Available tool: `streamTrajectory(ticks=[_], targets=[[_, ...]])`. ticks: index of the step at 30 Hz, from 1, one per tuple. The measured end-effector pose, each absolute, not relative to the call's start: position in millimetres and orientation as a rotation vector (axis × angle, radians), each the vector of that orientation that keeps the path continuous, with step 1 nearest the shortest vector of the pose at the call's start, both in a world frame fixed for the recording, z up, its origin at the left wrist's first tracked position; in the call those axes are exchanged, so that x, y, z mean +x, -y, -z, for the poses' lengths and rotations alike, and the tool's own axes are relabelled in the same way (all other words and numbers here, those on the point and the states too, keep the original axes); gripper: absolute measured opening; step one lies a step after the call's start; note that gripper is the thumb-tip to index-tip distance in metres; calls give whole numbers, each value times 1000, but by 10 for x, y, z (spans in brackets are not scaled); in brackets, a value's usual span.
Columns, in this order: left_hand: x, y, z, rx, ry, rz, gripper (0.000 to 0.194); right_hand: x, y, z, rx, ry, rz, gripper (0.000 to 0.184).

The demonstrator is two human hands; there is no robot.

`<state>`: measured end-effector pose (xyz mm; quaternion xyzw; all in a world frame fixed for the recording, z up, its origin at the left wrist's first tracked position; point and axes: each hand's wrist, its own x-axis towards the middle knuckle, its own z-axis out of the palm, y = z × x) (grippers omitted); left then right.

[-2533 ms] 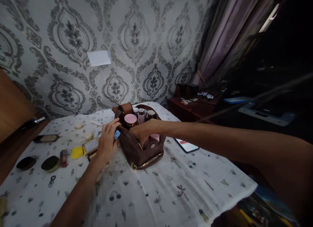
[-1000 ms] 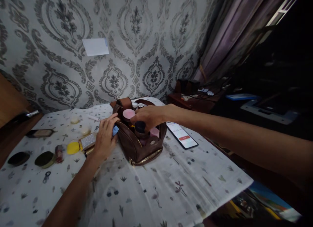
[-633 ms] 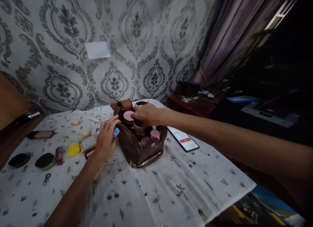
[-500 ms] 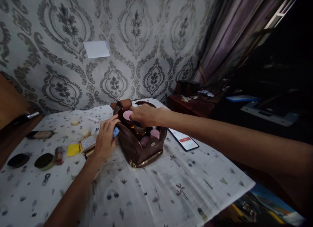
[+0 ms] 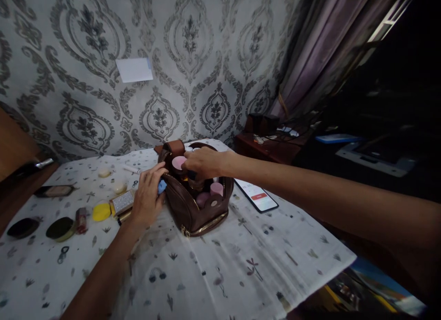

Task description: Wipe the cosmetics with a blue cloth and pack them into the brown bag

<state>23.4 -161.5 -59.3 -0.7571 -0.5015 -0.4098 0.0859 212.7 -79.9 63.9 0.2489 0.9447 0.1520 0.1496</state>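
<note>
A brown cosmetic bag with gold zips stands unzipped on the table, holding several jars and bottles. My left hand grips its left rim, fingers curled over the edge. A small blue item shows beside that palm. Inside the opening, my right hand has its fingers bent together around something dark, largely hidden. A pink-lidded jar sits right by those fingertips. Lower in the bag is another pink container.
Left of the bag lie a glittery box, a yellow round item, a small red-brown bottle, dark round compacts and a rectangular compact. To the right lies a phone with its screen lit. A patterned cloth covers the table.
The whole view has shifted very slightly. Both hands stay at the bag in nearly the same places, and nothing has visibly been taken out.
</note>
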Motion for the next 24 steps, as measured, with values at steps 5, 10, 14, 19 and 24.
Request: streamTrajectory(ticks=[5, 10, 14, 19, 24], targets=[[234, 1614, 592, -2250, 1489, 1216, 52, 2193, 789, -702, 717, -2746, -403, 41], [228, 1620, 561, -2252, 1484, 1170, 46, 2368, 1193, -671, 963, -3007, -363, 25], [222, 1626, 514, -2257, 1432, 1138, 43, 2534, 1732, -204, 830, -3416, -196, 21], [263, 1623, 425, -2261, 1442, 1103, 44, 2566, 2039, 492, 137, -3619, -114, 18], [310, 1612, 321, -2283, 1456, 1035, 50, 2464, 2022, 797, 229, -3569, 98, 11]])
